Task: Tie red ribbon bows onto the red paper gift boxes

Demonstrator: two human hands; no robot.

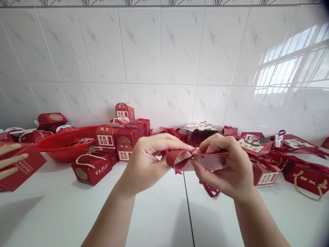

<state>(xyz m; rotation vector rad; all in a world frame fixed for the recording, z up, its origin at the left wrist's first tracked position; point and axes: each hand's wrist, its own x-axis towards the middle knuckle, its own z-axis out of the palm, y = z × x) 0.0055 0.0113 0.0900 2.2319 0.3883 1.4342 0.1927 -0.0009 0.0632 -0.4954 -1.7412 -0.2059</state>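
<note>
Between my two hands, above the table, is a red cardboard gift box (177, 160), mostly flattened, with a flap curled into a loop at its left end. My left hand (151, 159) closes on that curled end, fingertips on the upper face. Thumb below and fingers above, my right hand (227, 164) pinches the right part of the box. The box's far side is hidden by my fingers. Under my right hand a dark red ribbon loop (212, 190) shows near the table.
At far left a co-worker's hand (11, 159) holds a red box (28, 171). Behind it sits a red plastic basin (56, 156). Finished boxes (94, 168) stand left of centre; more boxes (266, 173) stand at right. A tiled wall (177, 61) rises behind the white table (154, 212).
</note>
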